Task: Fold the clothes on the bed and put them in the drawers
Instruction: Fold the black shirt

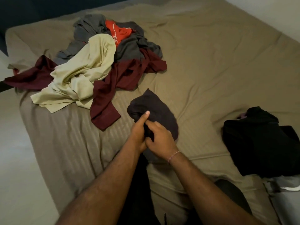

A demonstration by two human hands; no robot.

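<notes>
A dark purple-black garment [155, 108] is bunched up over the bed's near middle. My left hand [138, 132] grips its near edge with the thumb pointing up. My right hand [159, 138] pinches the same cloth just beside the left, fingers curled into the fabric. A loose pile of clothes [90, 65] lies at the far left of the bed: a pale cream piece, maroon pieces, grey pieces and a red one. A heap of black clothes [259, 143] sits at the right edge.
The bed [219, 62] has a tan striped sheet, wrinkled across its right half. Pale floor [14, 143] runs along the left side. Grey fabric [285, 184] shows under the black heap at the right edge. A dark wall is at the top left.
</notes>
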